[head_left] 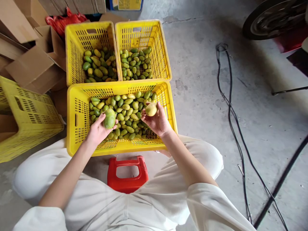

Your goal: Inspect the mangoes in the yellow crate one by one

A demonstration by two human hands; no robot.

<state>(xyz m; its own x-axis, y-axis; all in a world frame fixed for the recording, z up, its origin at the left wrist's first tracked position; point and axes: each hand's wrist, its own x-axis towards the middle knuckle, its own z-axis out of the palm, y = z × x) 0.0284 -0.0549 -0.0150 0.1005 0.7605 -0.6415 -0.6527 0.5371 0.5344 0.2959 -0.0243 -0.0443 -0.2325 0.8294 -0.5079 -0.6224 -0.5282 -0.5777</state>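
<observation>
My left hand (98, 131) is closed around a green mango (109, 118) and holds it above the left part of the near yellow crate (74, 141). Over the right side of the same crate, my right hand (159, 122) grips a pale yellow mango (151, 109), with thumb and fingers around it. Beneath both hands lies a layer of small green and yellow mangoes (129, 111). Behind stand two more yellow crates side by side: the back left crate (72, 54) holds green and yellow mangoes, the back right crate (160, 53) mostly green ones.
A red plastic stool (127, 184) shows between my legs. On the left are cardboard boxes (36, 69), a red plastic bag (64, 23) and another yellow crate (38, 110). Black cables (229, 107) run over the concrete floor to the right, below a vehicle wheel (269, 21).
</observation>
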